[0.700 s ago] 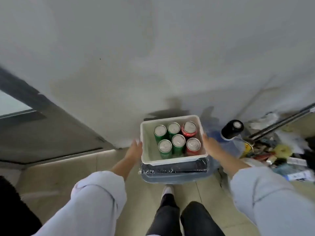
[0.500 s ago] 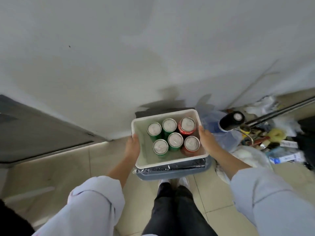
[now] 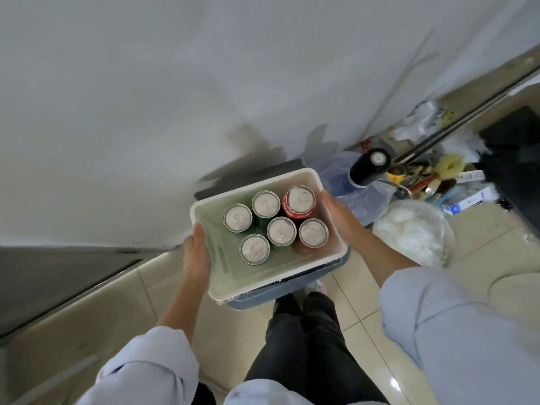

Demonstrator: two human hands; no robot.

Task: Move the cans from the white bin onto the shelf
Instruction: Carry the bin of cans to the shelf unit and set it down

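1. Six cans stand upright inside the white bin (image 3: pixel 317 174), grouped toward its right-hand end: four green cans (image 3: pixel 237 218) and two red cans (image 3: pixel 301 198).
2. On the bin's left wall, the left hand (image 3: pixel 197 260) is closed over the rim, thumb lying along the top edge.
3. On the bin's right wall, the right hand (image 3: pixel 340 219) presses flat with fingers wrapped under or behind; their exact curl is hidden.
4. Below the bin sits a grey container (image 3: pixel 292 290); whether the bin rests on it or is lifted clear, I cannot tell.
5. No shelf is in view.
6. Loaded like this, the bin likely feels heavy and right-weighted, so a two-sided grip suits it. Each can is stiff, smooth and probably slippery; grasp around its side wall.
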